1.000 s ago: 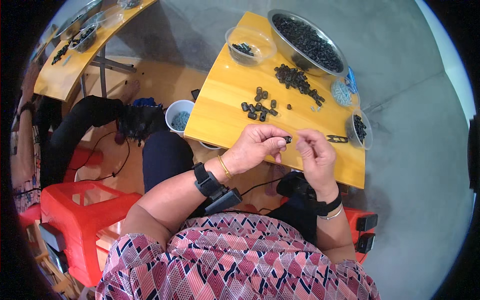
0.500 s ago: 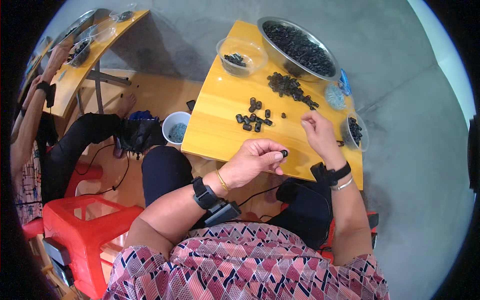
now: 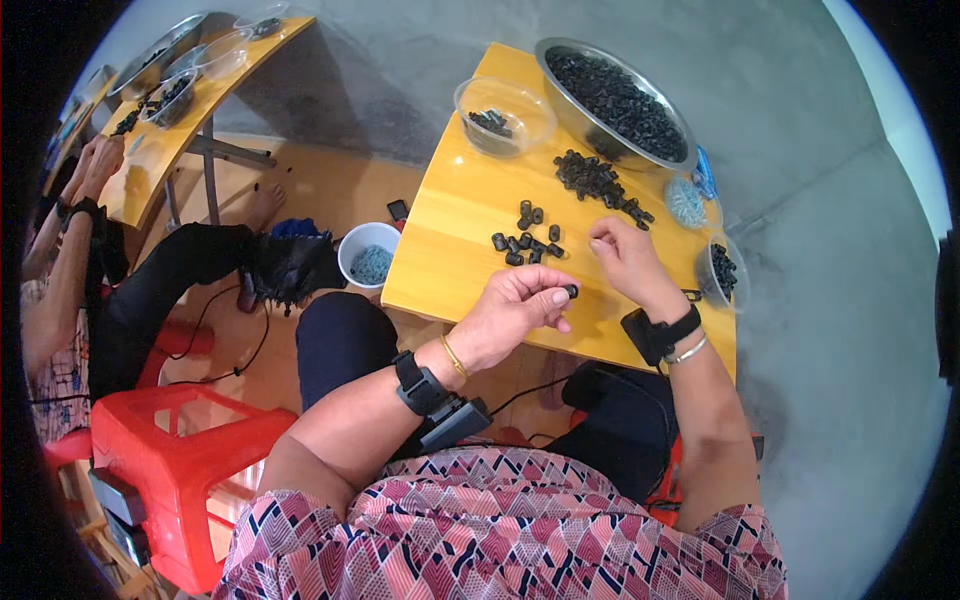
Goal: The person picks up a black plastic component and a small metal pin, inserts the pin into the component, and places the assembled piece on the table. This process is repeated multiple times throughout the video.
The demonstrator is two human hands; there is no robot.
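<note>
My left hand (image 3: 510,312) is closed, pinching a small black barrel-shaped part (image 3: 571,291) between thumb and fingertips above the table's near edge. My right hand (image 3: 632,262) is held low over the table to the right, fingers pressed together. Whatever its fingertips hold, if anything, is hidden. Beyond my left hand lies a loose group of black barrel-shaped parts (image 3: 526,243). A heap of smaller black pieces (image 3: 590,178) sits farther back, in front of a large steel bowl (image 3: 683,158) full of black pieces.
The yellow table (image 3: 440,230) also bears a clear tub (image 3: 470,98) at the back left, a clear cup (image 3: 742,290) of black parts and a container of pale-blue bits (image 3: 685,203) at right. A white bucket (image 3: 345,255) and red stool (image 3: 150,430) stand left, near another person's hands (image 3: 100,160).
My right hand has moved left and slightly nearer my left hand, over where a lone black piece lay. The view has shifted slightly. At far left, the other person's hands have moved nearer them.
</note>
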